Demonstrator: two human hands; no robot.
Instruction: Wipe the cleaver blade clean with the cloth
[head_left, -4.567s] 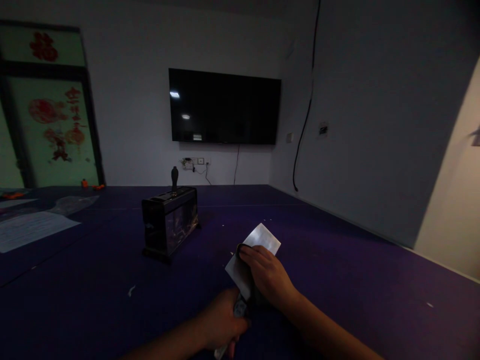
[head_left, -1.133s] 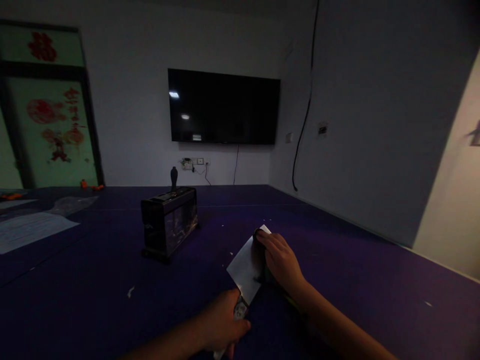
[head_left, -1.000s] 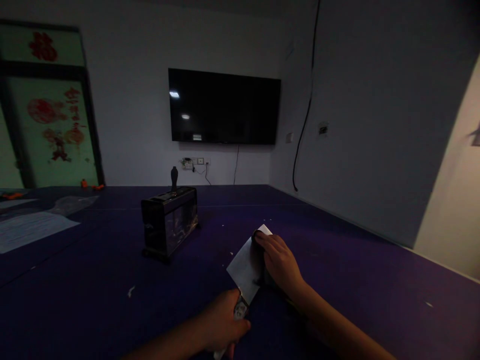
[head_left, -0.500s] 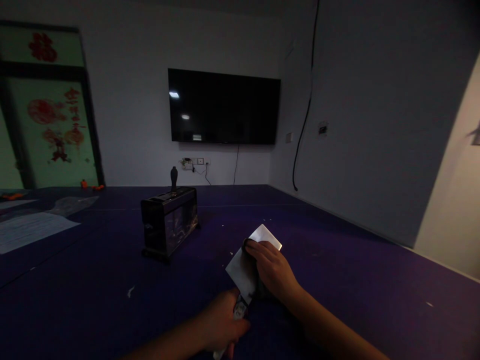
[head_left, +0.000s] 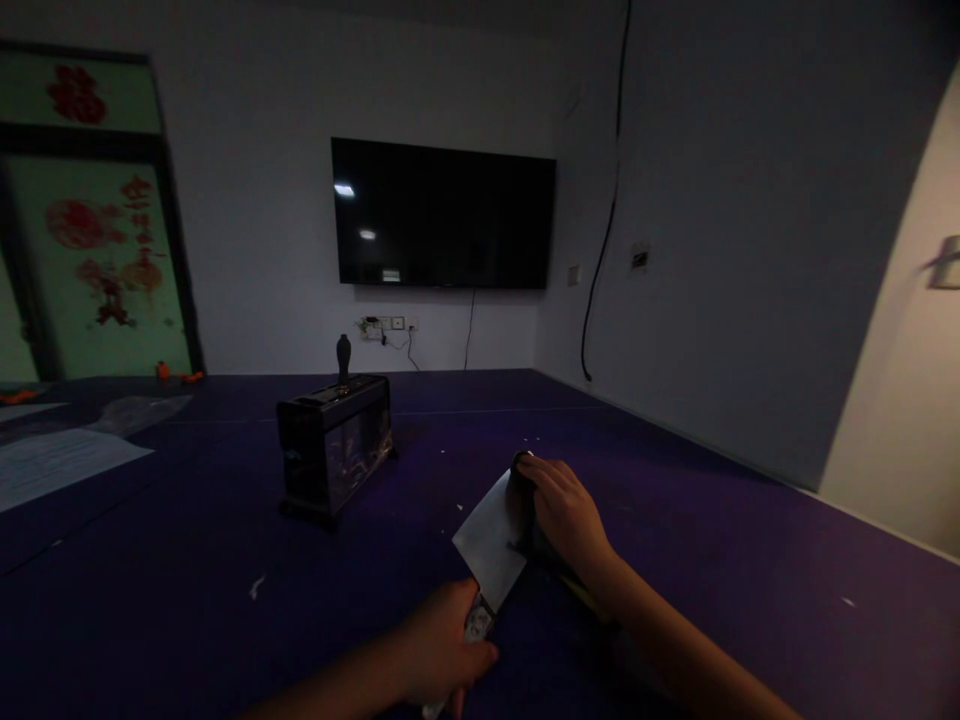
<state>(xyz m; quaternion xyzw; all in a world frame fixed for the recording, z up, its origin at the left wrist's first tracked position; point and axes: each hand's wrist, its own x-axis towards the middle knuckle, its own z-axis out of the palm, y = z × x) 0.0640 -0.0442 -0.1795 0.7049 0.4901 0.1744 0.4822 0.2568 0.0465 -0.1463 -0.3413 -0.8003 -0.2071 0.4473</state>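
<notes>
A wide steel cleaver (head_left: pixel 489 538) lies low over the dark purple surface (head_left: pixel 735 560), blade pointing away from me. My left hand (head_left: pixel 439 655) is closed round its handle at the bottom of the view. My right hand (head_left: pixel 564 510) presses a dark cloth (head_left: pixel 523 497) against the far right part of the blade, fingers curled over it. The blade's far tip is hidden under the cloth and fingers.
A black box with a clear front panel and a knobbed top (head_left: pixel 334 445) stands to the left, beyond the cleaver. White sheets (head_left: pixel 52 455) lie far left. A television (head_left: pixel 442 215) hangs on the back wall. Small white scraps (head_left: pixel 256 586) dot the surface.
My right hand with the cloth has slid back and forth along the blade, and is now at the far end again. The left hand has kept its grip on the handle.
</notes>
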